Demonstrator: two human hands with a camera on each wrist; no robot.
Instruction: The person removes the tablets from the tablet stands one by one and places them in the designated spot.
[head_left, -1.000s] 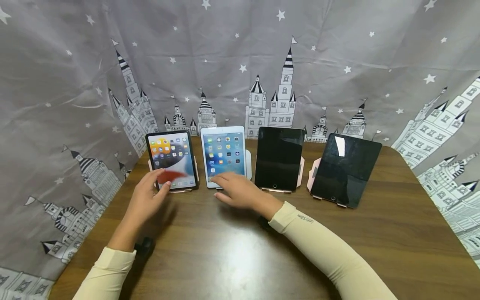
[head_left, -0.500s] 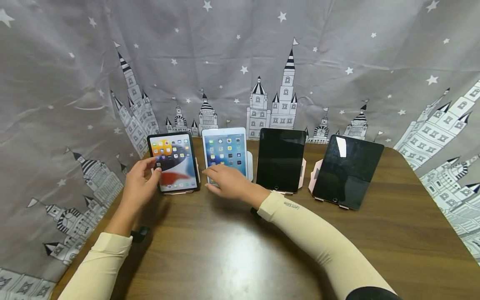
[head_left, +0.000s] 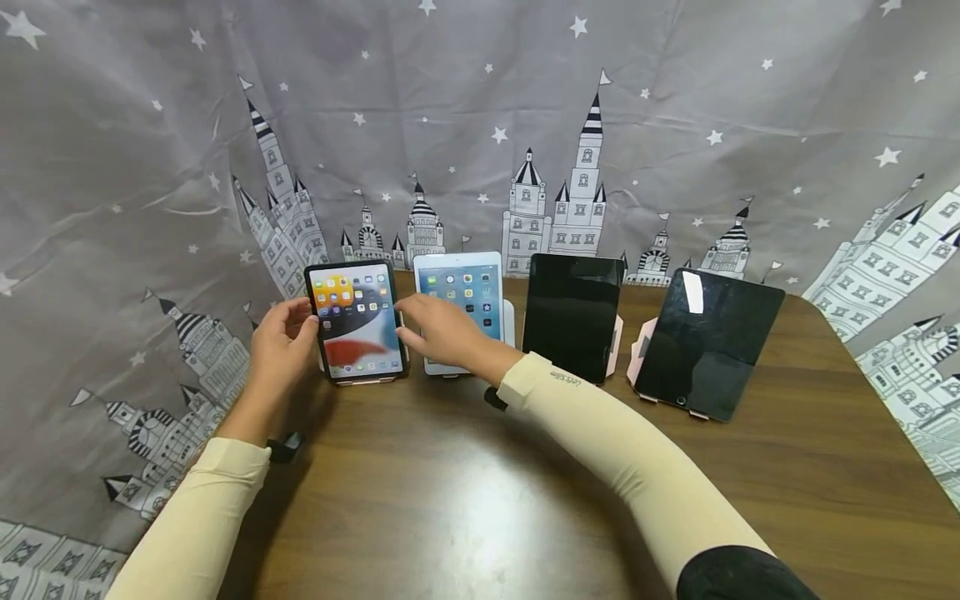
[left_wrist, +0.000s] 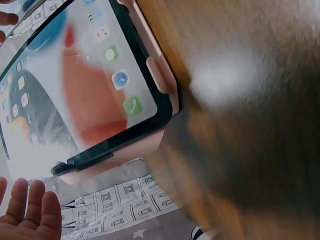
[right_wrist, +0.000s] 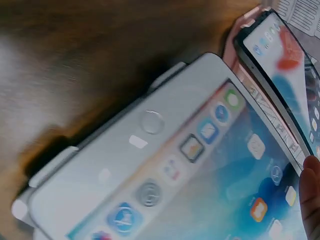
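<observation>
My left hand (head_left: 277,342) is at the left edge of a dark-rimmed tablet (head_left: 356,342) with a lit home screen, propped on a pink stand. My right hand (head_left: 446,333) reaches in front of a white tablet (head_left: 483,283), its fingertips near the dark-rimmed tablet's right edge. Between the hands, over that screen, what looks like a thin clear sheet (left_wrist: 45,152) shows by its glare and faint edge in the left wrist view. Thumb and fingers of each hand meet at its edges. The white tablet's screen is lit and partly hidden by my right hand.
Two tablets with dark screens, one upright (head_left: 570,317) and one tilted (head_left: 705,350), stand to the right on pink stands. All four sit along the back of a brown wooden table (head_left: 480,492). A grey castle-print curtain (head_left: 457,92) hangs close behind.
Both hands have risen along the dark-rimmed tablet. My right hand has shifted left, from the white tablet's lower part toward the gap between the lit tablets. The tablets stay on their stands.
</observation>
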